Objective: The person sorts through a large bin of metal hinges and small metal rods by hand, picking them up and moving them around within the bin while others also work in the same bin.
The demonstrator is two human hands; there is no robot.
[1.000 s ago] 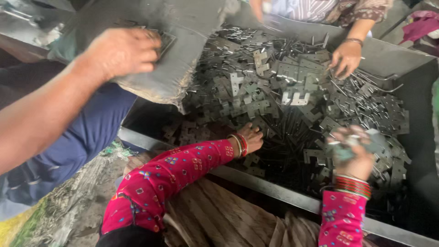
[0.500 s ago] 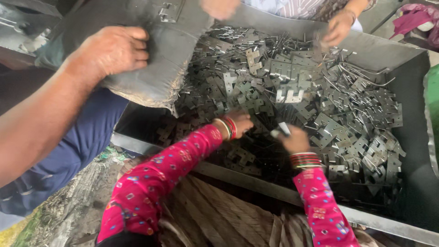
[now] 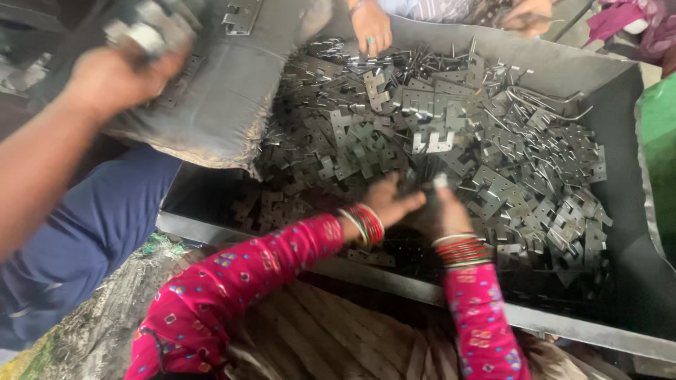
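A big grey metal bin (image 3: 563, 328) holds a heap of small flat metal brackets (image 3: 451, 119) and thin rods. Both my arms, in pink patterned sleeves with red and green bangles, reach over its near rim. My left hand (image 3: 389, 204) and my right hand (image 3: 445, 212) meet close together above the near side of the heap. A small pale metal piece (image 3: 440, 181) sticks up from my right hand's closed fingers. My left hand's fingers point at the right hand; blur hides whether they grip anything.
At the left, a person in blue with a bare arm (image 3: 42, 162) grips a grey sack (image 3: 211, 105) tilted over the bin's corner. Another person's hands (image 3: 371, 28) rest on the far rim. A green object (image 3: 658, 127) stands at the right.
My right hand swung in from the right side of the heap to meet my left hand. The other person's hand on the sack rose and now blurs.
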